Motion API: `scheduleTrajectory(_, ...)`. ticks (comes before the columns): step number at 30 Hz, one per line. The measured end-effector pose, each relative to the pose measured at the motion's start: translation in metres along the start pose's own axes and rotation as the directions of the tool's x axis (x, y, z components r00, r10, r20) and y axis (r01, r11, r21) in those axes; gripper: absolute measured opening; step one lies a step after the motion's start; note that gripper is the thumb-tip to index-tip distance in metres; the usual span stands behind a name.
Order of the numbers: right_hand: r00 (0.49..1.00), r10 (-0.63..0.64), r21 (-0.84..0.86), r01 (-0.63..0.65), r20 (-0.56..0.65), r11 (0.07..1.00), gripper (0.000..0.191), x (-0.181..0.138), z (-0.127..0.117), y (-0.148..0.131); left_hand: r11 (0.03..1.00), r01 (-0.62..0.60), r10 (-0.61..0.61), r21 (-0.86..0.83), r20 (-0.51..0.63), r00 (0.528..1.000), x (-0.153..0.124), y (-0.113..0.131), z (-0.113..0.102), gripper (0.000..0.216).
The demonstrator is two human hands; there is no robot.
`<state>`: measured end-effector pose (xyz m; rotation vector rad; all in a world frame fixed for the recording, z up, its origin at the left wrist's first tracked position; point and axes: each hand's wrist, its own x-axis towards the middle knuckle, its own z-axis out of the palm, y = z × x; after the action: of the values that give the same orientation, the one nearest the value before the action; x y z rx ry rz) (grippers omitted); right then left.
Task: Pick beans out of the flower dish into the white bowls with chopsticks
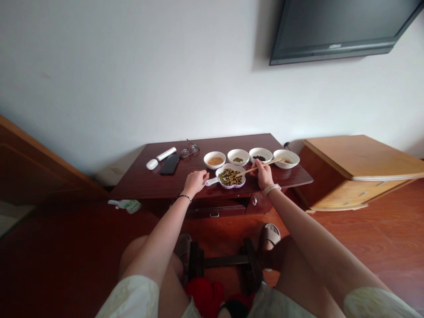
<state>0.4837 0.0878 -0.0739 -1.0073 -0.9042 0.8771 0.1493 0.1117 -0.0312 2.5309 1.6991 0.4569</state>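
My right hand point(264, 175) is closed round a pair of wooden chopsticks point(248, 170). Their left ends reach into a flower-shaped white and lilac dish point(229, 186) with a short handle point(212, 181). Mixed yellow, green and dark beans point(231, 176) cover the inside of that dish. Beside the end of the handle, my left hand point(196, 182) rests on the table with its fingers curled in; I see nothing in them. Behind the dish stand white bowls: one of yellow beans point(215, 161), one of green beans point(237, 159), one of black beans point(260, 158).
Another white bowl point(286, 159), with a few small reddish and pale bits, stands at the table's right. Left on the dark red table point(155, 187) lie a phone point(170, 164), glasses point(190, 151), a white case point(152, 164) and a white stick-like object point(166, 153). A wooden cabinet point(364, 159) is at right.
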Motion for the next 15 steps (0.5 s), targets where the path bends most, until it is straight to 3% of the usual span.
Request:
scheduleTrajectory(4,1.0,0.004,-0.005,-0.004,-0.002,1.0,0.058,0.0,0.001,0.0,0.995,0.088,-0.091,-0.038,-0.092,0.992,-0.005,-0.004,-0.01,0.042)
scheduleTrajectory(7,1.0,0.007,-0.004,-0.007,-0.005,1.0,0.058,0.0,0.0,0.001,0.971,0.229,-0.237,-0.063,-0.173,0.956,-0.033,-0.008,-0.015,0.052)
scheduleTrajectory(11,1.0,0.001,0.01,-0.001,-0.002,1.0,0.056,-0.002,0.0,-0.001,0.893,0.446,-0.451,-0.066,-0.164,0.877,-0.126,0.012,0.013,0.063)
scheduleTrajectory(15,1.0,-0.011,0.035,0.011,0.008,0.999,0.055,-0.005,0.001,-0.003,0.823,0.567,-0.566,-0.003,0.061,0.822,-0.235,0.056,0.077,0.046)
